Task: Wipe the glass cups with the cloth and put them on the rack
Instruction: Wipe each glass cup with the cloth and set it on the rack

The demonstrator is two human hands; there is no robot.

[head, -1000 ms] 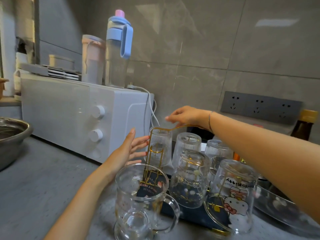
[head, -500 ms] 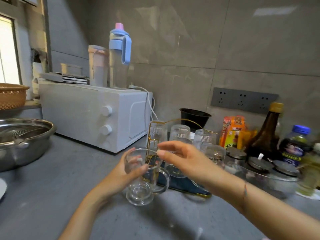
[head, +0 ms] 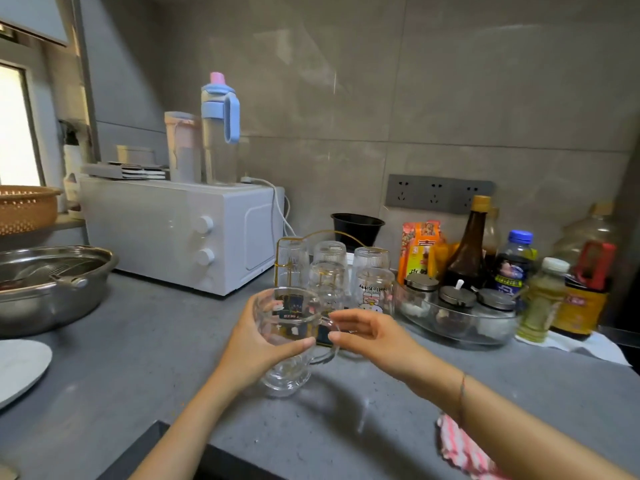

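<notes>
One mug (head: 289, 370) in left hand (head: 247, 351); Korean-lettered cup (head: 374, 289) behind.

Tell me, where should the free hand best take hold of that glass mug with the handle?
By the handle, coming from the mug's right. The glass mug is upright, the left hand wraps its round body from the left, and the handle loop juts toward the open right hand beside it.

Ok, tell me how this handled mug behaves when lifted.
The glass mug looks thick-based, so probably heavy for its size. Its smooth clear wall is likely slippery in the left hand. Rigid, probably breakable on the counter.
</notes>
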